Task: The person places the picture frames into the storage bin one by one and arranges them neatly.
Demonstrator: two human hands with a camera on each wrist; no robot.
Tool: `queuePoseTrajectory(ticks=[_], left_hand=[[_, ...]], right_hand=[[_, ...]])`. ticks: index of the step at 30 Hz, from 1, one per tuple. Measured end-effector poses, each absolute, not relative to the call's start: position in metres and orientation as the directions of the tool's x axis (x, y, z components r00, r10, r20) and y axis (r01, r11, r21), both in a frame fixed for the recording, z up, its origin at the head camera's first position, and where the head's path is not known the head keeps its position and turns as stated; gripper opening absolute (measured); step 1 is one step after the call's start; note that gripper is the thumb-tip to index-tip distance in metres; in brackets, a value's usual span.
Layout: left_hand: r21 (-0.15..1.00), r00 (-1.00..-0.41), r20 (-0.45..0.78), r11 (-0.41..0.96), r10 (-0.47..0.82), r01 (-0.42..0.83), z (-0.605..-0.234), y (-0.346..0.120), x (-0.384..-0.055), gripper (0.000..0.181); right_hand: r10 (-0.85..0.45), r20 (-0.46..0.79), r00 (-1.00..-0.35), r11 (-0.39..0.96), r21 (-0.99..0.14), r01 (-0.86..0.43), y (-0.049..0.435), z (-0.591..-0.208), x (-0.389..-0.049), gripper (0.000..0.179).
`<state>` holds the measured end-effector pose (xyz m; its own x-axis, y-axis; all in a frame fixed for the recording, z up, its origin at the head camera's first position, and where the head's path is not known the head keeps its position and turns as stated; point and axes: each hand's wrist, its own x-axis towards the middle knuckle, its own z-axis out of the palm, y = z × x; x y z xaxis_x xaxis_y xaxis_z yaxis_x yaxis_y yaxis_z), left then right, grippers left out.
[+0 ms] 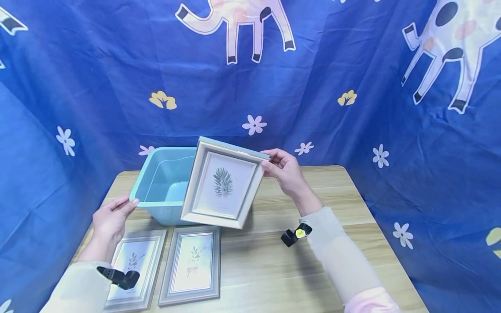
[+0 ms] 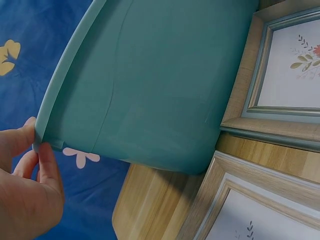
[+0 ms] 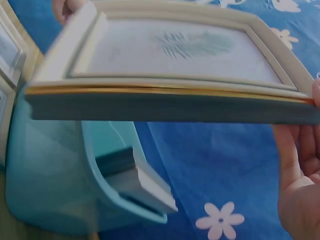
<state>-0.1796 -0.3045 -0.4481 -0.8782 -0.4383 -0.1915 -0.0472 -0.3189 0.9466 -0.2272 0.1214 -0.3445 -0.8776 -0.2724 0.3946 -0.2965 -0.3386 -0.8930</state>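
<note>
A teal plastic bin point(image 1: 156, 203) stands at the back left of the table. My left hand point(image 1: 111, 217) pinches its rim at the near left corner, with the thumb on one side and fingertips on the other in the left wrist view. Raised and tilted in front of the bin's right part is a pale picture frame point(image 1: 192, 191) with a green leaf print. My right hand point(image 1: 287, 174) grips this frame by its upper right corner. In the right wrist view, a grey and white block-like thing point(image 3: 145, 190) sticks up out of the bin; the picture frame covers part of the bin.
Two picture frames with plant prints lie flat before the bin, a left one point(image 1: 156, 265) partly behind my left forearm and a right one point(image 1: 216, 269). Wooden tabletop point(image 1: 274, 269) shows at the right. Blue patterned cloth point(image 1: 274, 95) hangs around the table.
</note>
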Motion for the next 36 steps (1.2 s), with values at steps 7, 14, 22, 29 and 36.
queuePoseTrajectory(ticks=[7, 14, 22, 29, 36], left_hand=[[0.949, -0.875, -0.204, -0.307, -0.439, -0.067, -0.448, -0.303, -0.179, 0.029], [0.968, -0.872, -0.149, -0.248, -0.466, -0.033, -0.477, -0.318, -0.192, 0.037], [0.953, -0.871, -0.183, -0.301, -0.455, -0.043, -0.455, -0.307, -0.183, 0.031], [0.932, -0.879, -0.206, -0.361, -0.43, -0.042, -0.442, -0.301, -0.178, 0.028], [0.951, -0.867, -0.178, -0.308, -0.465, -0.03, -0.466, -0.313, -0.189, 0.039]], right_hand=[[-0.136, 0.451, -0.882, -0.403, -0.839, -0.367, 0.096, -0.343, -0.227, 0.036], [0.009, 0.466, -0.885, -0.376, -0.818, -0.435, 0.069, -0.338, -0.223, 0.017], [0.154, 0.5, -0.852, -0.242, -0.817, -0.523, 0.044, -0.338, -0.223, 0.027], [0.27, 0.528, -0.805, -0.045, -0.829, -0.558, 0.026, -0.35, -0.224, 0.029], [0.324, 0.536, -0.78, 0.014, -0.827, -0.562, 0.008, -0.369, -0.227, 0.029]])
